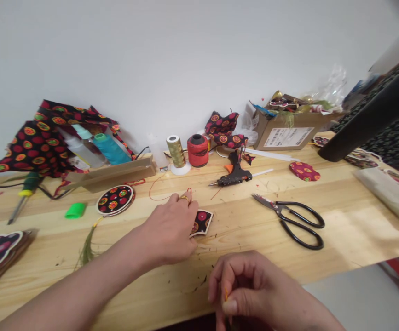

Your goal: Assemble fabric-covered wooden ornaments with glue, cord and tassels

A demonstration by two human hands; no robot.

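Head view: at lower centre, the right hand pinches a short yellow-orange cord. Mid-frame, the left hand covers part of a black, pink-patterned piece with pale edges; from here I can't tell whether it grips. Left of centre, a round black patterned disc appears already fitted with an olive thread tassel; the half-covered piece shows none.

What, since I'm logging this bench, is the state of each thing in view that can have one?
Left hand: over the patterned piece, grip hidden
Right hand: fingertips pinched on orange cord
Scissors: lying flat, handles apart
Glue gun: lying down
Red spool: upright
Gold spool: upright
Teal spool: tilted
Right cardboard box: open, heaped
Screwdriver: lying down
Left fabric: draped
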